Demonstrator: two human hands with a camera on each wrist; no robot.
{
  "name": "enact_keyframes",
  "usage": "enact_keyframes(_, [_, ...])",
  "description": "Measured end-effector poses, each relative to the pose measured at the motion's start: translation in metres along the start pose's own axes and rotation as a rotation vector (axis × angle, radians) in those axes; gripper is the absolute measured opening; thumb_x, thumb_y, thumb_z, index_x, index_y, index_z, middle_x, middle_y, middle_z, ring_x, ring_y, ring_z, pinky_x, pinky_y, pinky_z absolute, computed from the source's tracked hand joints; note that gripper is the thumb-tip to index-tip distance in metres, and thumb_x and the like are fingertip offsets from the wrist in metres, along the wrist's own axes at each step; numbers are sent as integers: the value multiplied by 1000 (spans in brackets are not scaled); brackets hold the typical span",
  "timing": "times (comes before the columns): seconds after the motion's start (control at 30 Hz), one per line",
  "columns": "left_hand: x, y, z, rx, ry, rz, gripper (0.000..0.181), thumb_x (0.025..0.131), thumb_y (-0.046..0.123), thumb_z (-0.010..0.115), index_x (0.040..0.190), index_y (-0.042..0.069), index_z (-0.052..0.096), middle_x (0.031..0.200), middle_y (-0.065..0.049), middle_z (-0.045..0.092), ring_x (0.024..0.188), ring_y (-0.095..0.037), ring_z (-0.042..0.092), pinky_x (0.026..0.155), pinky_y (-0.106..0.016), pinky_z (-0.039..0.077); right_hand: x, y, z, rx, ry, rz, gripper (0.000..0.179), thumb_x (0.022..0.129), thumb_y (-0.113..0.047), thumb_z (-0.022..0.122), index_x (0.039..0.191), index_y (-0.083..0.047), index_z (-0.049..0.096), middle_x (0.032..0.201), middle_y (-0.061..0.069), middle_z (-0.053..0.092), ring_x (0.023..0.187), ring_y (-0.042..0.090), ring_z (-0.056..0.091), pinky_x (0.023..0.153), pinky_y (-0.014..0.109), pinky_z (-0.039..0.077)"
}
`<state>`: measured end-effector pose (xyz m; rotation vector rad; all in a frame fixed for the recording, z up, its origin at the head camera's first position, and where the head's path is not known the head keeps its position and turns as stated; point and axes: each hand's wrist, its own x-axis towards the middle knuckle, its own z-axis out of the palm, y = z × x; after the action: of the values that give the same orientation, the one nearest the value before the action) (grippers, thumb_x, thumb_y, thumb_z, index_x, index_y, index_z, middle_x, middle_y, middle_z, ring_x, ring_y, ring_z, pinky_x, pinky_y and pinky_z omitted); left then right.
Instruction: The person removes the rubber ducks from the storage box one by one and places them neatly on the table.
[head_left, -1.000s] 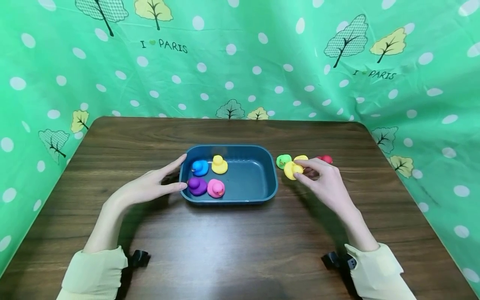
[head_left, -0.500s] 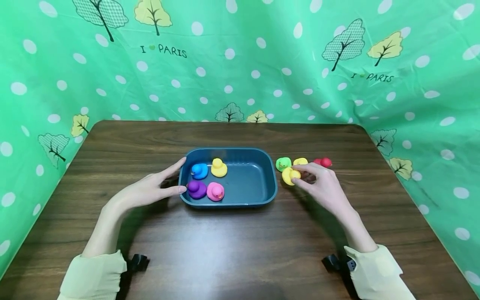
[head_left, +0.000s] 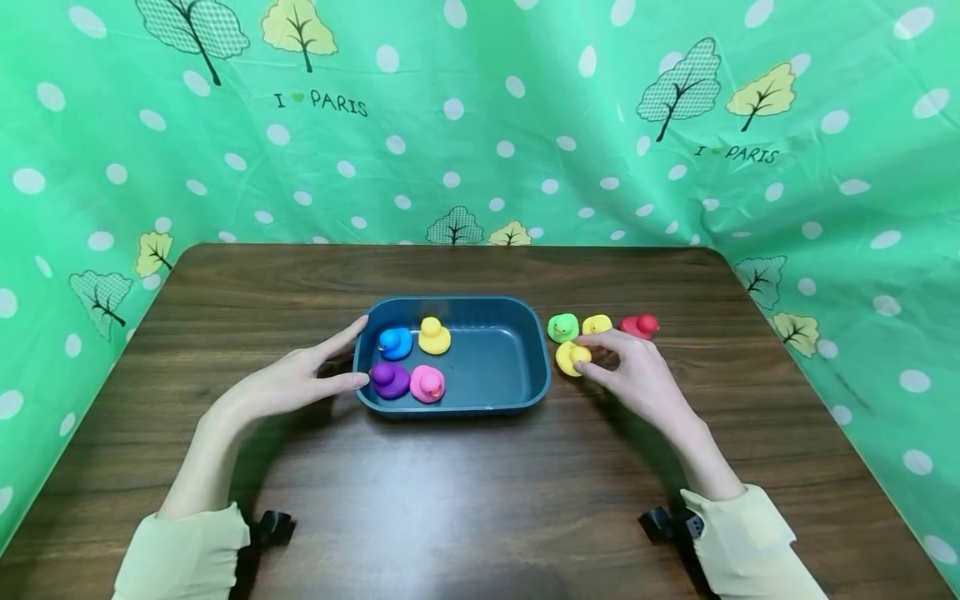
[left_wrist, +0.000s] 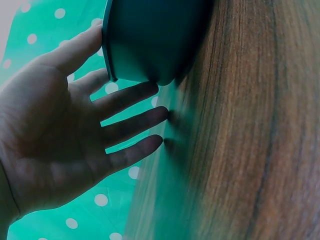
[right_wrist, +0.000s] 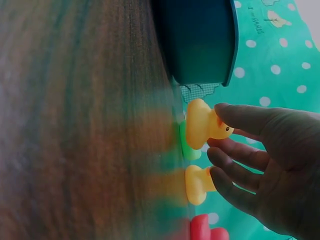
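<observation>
In the head view my right hand (head_left: 633,372) pinches a yellow rubber duck (head_left: 573,359) just right of the blue tray (head_left: 480,410). The right wrist view has thumb and fingers at the head of this yellow duck (right_wrist: 199,125), low by the tabletop. My left hand (head_left: 288,379) rests with extended fingers against the tray's left end, thumb and forefinger at the rim. Inside the tray sit a blue duck (head_left: 395,342), a yellow duck (head_left: 434,336), a purple duck (head_left: 390,380) and a pink duck (head_left: 427,384), all in its left half.
Behind the held duck, on the wooden table (head_left: 450,500), stand a green duck (head_left: 562,327), another yellow duck (head_left: 597,324) and a red duck (head_left: 640,326). A green dotted cloth (head_left: 420,167) hangs around the table's back and sides.
My right hand has brought the yellow duck slightly left and nearer to me, uncovering more of the yellow and red ducks behind. The left hand keeps its place at the tray.
</observation>
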<state>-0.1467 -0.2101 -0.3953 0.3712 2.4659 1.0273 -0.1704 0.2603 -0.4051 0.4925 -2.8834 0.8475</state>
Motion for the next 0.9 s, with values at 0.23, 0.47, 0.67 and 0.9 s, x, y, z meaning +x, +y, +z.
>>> enact_keyframes(0.23, [-2, 1, -2, 4, -2, 1, 86, 98, 62, 57, 164, 45, 4, 175, -8, 14, 160, -43, 16, 121, -71, 27, 2, 1, 2, -29, -57, 31, 35, 88, -20, 84, 120, -12, 76, 108, 8, 77, 92, 22, 70, 81, 41, 57])
enact_keyframes(0.47, [-1, -1, -1, -4, -2, 8, 86, 98, 62, 57, 164, 45, 4, 175, -7, 13, 160, -43, 16, 121, -70, 27, 1, 1, 2, -26, -66, 34, 35, 87, -20, 84, 120, -11, 76, 108, 8, 76, 93, 23, 71, 81, 40, 57])
enact_keyframes(0.67, [-1, -1, 0, -9, -1, 5, 86, 98, 62, 58, 163, 46, 4, 175, -7, 14, 160, -43, 16, 121, -70, 26, 0, 1, 3, -25, -72, 40, 37, 85, -21, 86, 120, -11, 76, 109, 8, 76, 93, 22, 70, 80, 37, 55])
enact_keyframes(0.9, [-1, 0, -1, -10, -4, -5, 86, 98, 62, 57, 164, 46, 4, 175, -7, 14, 160, -43, 16, 121, -71, 27, -2, 0, 1, -15, -66, 30, 40, 85, -23, 86, 122, -12, 76, 111, 7, 76, 96, 22, 71, 80, 37, 56])
